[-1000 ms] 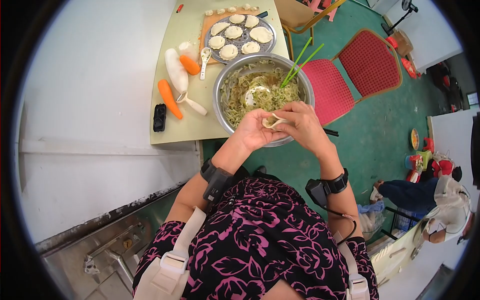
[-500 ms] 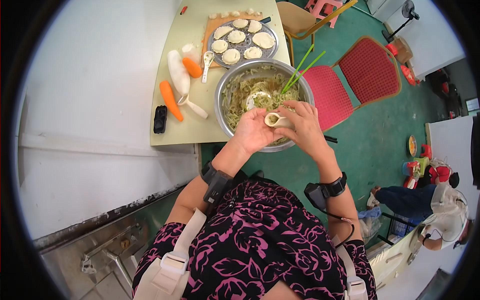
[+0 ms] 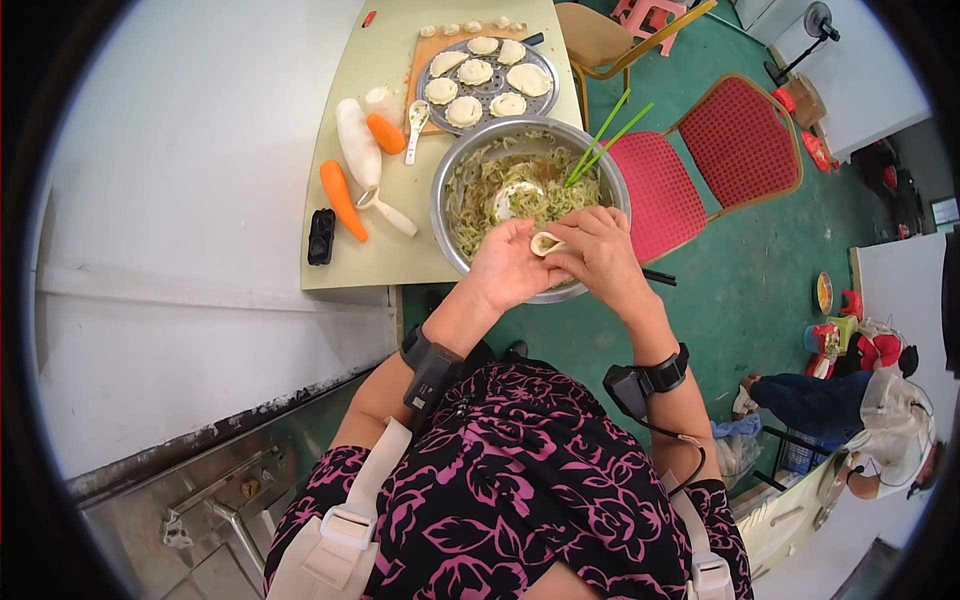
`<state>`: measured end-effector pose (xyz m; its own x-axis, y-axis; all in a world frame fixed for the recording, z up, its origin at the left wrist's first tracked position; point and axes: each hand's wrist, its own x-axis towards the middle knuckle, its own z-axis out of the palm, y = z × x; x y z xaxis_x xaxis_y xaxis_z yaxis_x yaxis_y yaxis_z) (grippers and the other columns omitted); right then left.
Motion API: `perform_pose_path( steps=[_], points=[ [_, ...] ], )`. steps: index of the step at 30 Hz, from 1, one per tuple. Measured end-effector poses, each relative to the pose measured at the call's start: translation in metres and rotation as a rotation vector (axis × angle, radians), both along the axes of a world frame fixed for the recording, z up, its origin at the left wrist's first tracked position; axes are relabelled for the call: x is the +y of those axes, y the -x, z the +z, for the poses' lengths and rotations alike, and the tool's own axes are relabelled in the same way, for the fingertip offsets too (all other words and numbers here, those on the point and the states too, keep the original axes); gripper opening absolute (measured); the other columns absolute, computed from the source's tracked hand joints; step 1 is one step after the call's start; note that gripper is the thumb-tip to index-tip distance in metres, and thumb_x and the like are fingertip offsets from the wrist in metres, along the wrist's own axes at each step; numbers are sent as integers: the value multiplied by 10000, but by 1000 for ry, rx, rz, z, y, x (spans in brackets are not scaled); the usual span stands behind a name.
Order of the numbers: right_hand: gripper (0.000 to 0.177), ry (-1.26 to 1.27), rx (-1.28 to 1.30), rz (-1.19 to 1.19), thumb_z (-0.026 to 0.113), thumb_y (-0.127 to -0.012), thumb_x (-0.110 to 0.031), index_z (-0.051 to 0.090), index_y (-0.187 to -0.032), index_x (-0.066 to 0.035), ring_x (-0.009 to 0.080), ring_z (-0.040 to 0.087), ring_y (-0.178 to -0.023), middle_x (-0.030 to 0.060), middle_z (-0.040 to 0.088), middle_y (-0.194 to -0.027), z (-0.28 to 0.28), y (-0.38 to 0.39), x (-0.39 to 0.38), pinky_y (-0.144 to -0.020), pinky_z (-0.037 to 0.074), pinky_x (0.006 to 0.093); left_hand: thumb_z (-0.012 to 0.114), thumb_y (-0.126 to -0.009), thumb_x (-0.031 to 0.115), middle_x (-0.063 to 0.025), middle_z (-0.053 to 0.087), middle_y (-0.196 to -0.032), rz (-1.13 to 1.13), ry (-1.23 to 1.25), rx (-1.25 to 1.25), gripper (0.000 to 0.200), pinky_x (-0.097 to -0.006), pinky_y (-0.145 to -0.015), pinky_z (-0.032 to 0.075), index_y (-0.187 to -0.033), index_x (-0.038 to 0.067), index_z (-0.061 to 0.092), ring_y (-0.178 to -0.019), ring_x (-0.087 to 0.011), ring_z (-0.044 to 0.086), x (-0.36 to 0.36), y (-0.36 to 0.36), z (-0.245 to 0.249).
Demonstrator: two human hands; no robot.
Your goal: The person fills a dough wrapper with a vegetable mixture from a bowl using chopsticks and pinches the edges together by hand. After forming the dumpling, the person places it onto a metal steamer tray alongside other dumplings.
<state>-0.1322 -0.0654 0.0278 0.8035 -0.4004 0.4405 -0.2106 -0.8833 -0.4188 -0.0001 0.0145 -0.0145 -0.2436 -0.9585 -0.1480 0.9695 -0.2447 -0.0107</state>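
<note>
A dough wrapper (image 3: 546, 243), curled round with an opening facing my left side, is between my hands over the front of a steel bowl (image 3: 446, 232). Shredded green filling (image 3: 478, 190) and green chopsticks (image 3: 600, 145) are in the bowl. My left hand (image 3: 508, 264) lies palm up under the dough, its fingers partly curled and touching it. My right hand (image 3: 598, 250) pinches the dough's right side. Behind the bowl, a round perforated tray (image 3: 490, 92) holds several shaped dumplings (image 3: 475, 72). A white spoon (image 3: 416, 125) rests left of the tray.
On the table (image 3: 410, 272) are a white radish (image 3: 357, 143), two carrots (image 3: 342, 200), a peeler (image 3: 388, 212) and a black object (image 3: 321, 237). A red chair (image 3: 655, 185) stands to the right. Another person (image 3: 880, 415) is at the far right.
My right hand's fingers have closed further over the dough, covering more of it, and its opening looks smaller. My left hand has hardly moved.
</note>
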Motion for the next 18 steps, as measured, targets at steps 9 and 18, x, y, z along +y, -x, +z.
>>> perform_pose_path(
  steps=[9, 18],
  points=[
    [137, 56, -31, 3, 649, -638, -164, 646, -735, -68, 161, 522, -770, 12, 587, -753, -6, 3, -1, -754, 325, 328, 319, -830, 227, -222, 461, -1112, -26, -23, 32, 436, -470, -961, 290, -1134, -81, 369, -1033, -320, 458, 2, 6, 2],
    [345, -31, -92, -25, 672, -629, -219, 603, -936, -77, 229, 511, -861, 57, 580, -892, -3, 8, -4, -788, 325, 342, 343, -834, 163, -209, 471, -1104, -25, 61, 77, 385, -454, -917, 360, -1134, -76, 379, -1020, -311, 481, -2, 4, -5]
  ],
)
